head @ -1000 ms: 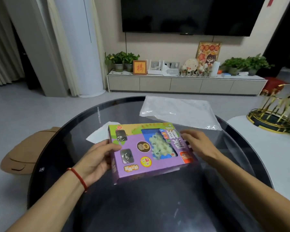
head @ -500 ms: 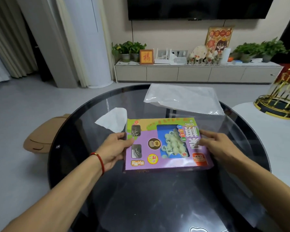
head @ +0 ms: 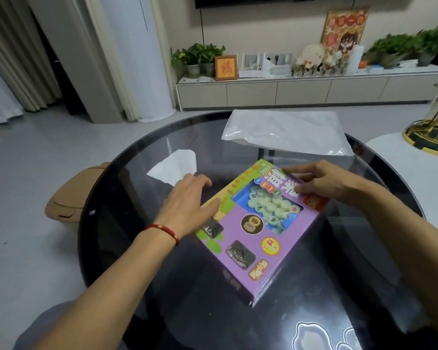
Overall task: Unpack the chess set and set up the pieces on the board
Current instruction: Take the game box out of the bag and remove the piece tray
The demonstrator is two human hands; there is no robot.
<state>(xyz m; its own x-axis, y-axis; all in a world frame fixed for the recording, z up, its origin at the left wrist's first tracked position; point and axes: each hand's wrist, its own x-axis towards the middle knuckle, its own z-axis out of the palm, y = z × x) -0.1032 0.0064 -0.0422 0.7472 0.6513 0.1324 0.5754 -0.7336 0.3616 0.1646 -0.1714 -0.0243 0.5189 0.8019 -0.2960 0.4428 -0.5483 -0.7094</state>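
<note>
Filling the lower two thirds of the frame, a round dark glass table carries everything close to the viewer. Two bare forearms reach in from the bottom corners toward the middle of the frame. A purple chess set box lies flat on the glass at centre, turned on a diagonal, one corner toward the bottom of the frame and the opposite corner toward the upper right.

The left hand, a red cord bracelet at its wrist, comes in palm down over the box's left edge. Its fingers are spread and nearly straight, unclenched, and its thumb lies on the green strip of the box top. The right hand arrives from the right and lies on the box's far right corner, fingers bent over the printed lid; how firmly they grip cannot be told.

A clear window in the lid shows pale green round chess pieces with characters on them, too small to read. Large upside-down Chinese characters sit beside the right hand, and small letters "XIANG" run along the far edge.

A clear plastic bag lies at the table's far edge, upper centre. A white sheet of paper lies just beyond the left hand.
</note>
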